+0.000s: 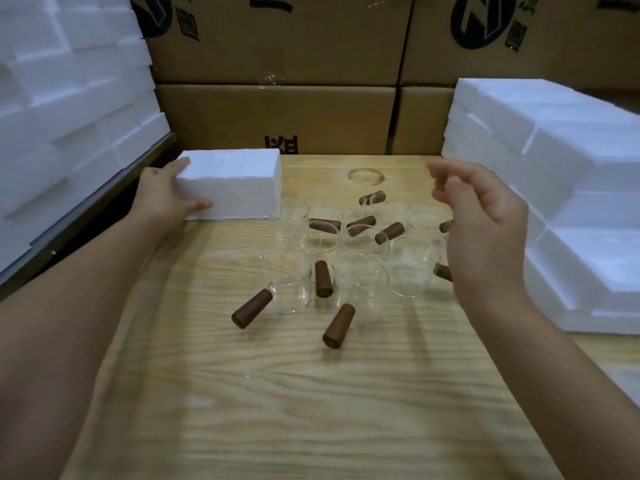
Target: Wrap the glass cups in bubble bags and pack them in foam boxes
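Wooden table [277,393] bears glass cups [408,268] between left grip [162,195] clasping foam box [235,181] and slack, empty right grip [485,216].

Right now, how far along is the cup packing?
Barely started. Done: nothing visible; the glass cups all sit bare on the table, and no bubble bag is in view. In hand: the left hand grips one foam box at the table's far left; the right hand hovers open over the cups, holding nothing. Left: wrapping and boxing every cup.
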Demonstrator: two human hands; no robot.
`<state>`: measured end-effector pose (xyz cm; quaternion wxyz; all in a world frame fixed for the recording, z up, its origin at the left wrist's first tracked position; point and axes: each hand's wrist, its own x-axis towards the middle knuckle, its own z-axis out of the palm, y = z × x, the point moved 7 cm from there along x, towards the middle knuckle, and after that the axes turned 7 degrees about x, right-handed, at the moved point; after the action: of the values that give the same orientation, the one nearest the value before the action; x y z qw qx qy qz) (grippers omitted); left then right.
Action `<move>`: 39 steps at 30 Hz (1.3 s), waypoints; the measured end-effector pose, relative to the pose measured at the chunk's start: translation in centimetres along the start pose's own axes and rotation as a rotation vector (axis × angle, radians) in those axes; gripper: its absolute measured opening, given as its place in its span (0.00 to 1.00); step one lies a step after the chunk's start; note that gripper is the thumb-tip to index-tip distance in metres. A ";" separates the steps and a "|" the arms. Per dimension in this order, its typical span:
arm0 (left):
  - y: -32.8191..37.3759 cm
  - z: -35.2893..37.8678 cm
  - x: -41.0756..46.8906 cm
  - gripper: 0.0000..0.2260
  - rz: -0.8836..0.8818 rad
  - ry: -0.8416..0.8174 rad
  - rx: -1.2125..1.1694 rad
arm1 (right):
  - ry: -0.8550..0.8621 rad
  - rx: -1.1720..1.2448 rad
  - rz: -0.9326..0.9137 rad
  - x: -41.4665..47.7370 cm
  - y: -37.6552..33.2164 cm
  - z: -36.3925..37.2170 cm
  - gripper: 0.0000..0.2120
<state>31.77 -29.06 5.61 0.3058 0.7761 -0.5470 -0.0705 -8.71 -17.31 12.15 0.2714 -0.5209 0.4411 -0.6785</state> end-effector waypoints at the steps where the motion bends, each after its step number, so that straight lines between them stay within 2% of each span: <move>1: 0.1 0.0 -0.3 0.44 -0.020 -0.008 -0.002 | 0.029 -0.008 0.009 -0.3 0.4 -0.9 0.12; 2: 0.3 -0.2 -0.8 0.47 -0.039 0.014 -0.034 | 0.050 -0.019 0.021 -0.7 0.9 -1.7 0.12; 4: 1.0 -1.7 -2.5 0.46 -0.026 0.185 -0.166 | 0.055 -0.043 0.034 -2.2 1.9 -2.7 0.12; 8: 4.2 -5.3 -10.1 0.33 0.087 0.655 -0.341 | -0.045 -0.126 0.097 -7.2 4.5 -3.3 0.17; 10: 6.4 -5.8 -14.2 0.28 0.147 0.749 -0.432 | -0.069 -0.159 0.189 -8.7 5.9 -3.5 0.16; 12: 8.8 -5.8 -18.2 0.25 0.217 0.771 -0.507 | -0.089 -0.186 0.259 -9.1 6.8 -3.8 0.16; 15: 12.0 -3.8 -24.4 0.22 0.364 0.672 -0.551 | -0.105 -0.212 0.283 -9.1 7.1 -3.9 0.15; 18: 15.0 -0.2 -29.2 0.19 0.481 0.410 -0.619 | -0.074 -0.247 0.270 -8.7 7.0 -4.1 0.13; 20: 16.0 2.2 -30.6 0.19 0.475 0.239 -0.629 | -0.008 -0.263 0.260 -8.4 6.9 -4.5 0.12; 23: 16.2 4.9 -30.6 0.16 0.477 0.026 -0.491 | 0.067 -0.348 0.169 -7.9 6.4 -5.2 0.08; 26: 15.4 6.5 -29.6 0.13 0.391 -0.120 -0.430 | 0.104 -0.400 0.136 -6.4 6.5 -6.2 0.16; 28: 15.4 7.0 -29.4 0.12 0.378 -0.166 -0.404 | 0.049 -0.437 0.209 -5.2 7.5 -6.9 0.22; 30: 15.4 7.1 -29.3 0.10 0.380 -0.168 -0.392 | -0.047 -0.468 0.225 -4.5 8.1 -7.2 0.22; 34: 15.1 7.3 -29.1 0.10 0.330 -0.183 -0.449 | -0.126 -0.447 0.210 -4.1 8.5 -7.4 0.15; 39: 14.9 7.3 -28.9 0.13 0.286 -0.199 -0.494 | -0.102 -0.339 0.259 -4.7 8.8 -8.9 0.07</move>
<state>5.19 -9.35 1.41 0.4373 0.5825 -0.6444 -0.2331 -16.50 -14.68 1.55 0.2870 -0.5318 0.5978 -0.5267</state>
